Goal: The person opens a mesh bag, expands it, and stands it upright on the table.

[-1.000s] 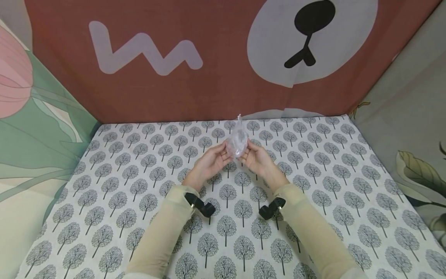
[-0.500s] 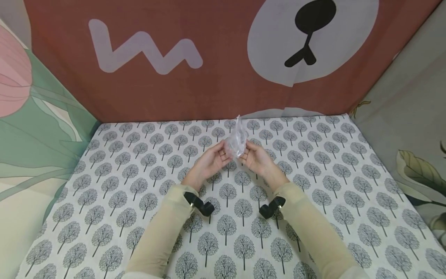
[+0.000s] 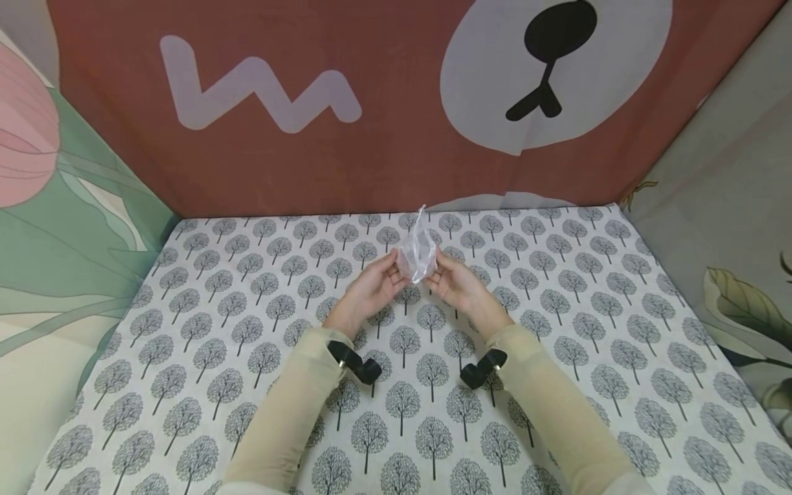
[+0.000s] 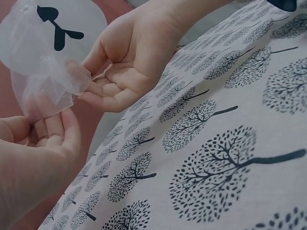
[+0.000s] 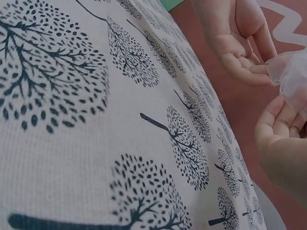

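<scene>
A small clear plastic bag (image 3: 418,254) hangs between my two hands over the far middle of the table, its narrow twisted tip pointing up. My left hand (image 3: 375,283) pinches its left edge between thumb and fingers, and some fingertips show through the film in the left wrist view. On the opposite edge, my right hand (image 3: 456,282) pinches the plastic the same way. The left wrist view shows the bag (image 4: 45,86) thin, creased and see-through, with the backdrop visible behind it. Only part of the bag (image 5: 295,79) falls inside the right wrist view.
A white cloth printed with dark trees (image 3: 433,440) covers the table. Behind its far edge rises a red-brown backdrop (image 3: 396,165) with a cartoon muzzle. Patterned hangings (image 3: 80,227) flank both sides. Black wrist mounts (image 3: 355,363) sit over beige sleeves (image 3: 551,399).
The plastic bag has changed shape between my fingers, its folds shifting and its body looking flatter with a sharp crease down the middle. Both hands stay almost in place.
</scene>
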Demonstrator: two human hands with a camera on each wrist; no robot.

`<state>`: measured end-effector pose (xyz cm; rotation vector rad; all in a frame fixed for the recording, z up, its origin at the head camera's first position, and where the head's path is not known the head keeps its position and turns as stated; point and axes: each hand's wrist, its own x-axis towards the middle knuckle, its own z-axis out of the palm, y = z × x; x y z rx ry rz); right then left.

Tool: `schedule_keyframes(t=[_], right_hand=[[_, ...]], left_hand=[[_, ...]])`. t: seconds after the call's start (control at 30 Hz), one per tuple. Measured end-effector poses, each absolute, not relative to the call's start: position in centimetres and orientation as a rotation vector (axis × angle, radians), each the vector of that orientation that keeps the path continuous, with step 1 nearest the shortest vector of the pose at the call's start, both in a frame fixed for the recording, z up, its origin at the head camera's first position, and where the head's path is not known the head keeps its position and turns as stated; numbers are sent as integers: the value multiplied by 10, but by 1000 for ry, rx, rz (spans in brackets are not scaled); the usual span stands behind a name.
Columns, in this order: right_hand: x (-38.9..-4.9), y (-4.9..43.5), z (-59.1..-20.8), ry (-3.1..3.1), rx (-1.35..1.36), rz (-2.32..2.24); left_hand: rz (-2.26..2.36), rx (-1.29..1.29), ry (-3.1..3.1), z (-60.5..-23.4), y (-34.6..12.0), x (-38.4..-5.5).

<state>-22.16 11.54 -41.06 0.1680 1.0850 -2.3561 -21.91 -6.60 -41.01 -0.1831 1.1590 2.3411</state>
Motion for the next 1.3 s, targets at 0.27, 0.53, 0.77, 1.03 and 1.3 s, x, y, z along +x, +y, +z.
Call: schedule_keyframes(t=[0.27,0.53,0.77,1.03,1.3], right_hand=[[-222,115,-411,1077,191,-2343],[-225,119,-412,1063,210,-2281],[-226,123,-414,1064,192,-2214],[-225,124,-416,1061,177,-2198],[-227,126,-418,1109,128,-2170]], left_hand=[[2371,-159,1139,-409,-67,-217],[2327,-139,1104,-412,-73,-219],[2267,-213,1119,-413,-73,-219],[2255,-210,1138,-415,-75,-219],[2173,-178,1243,-416,-80,-221]])
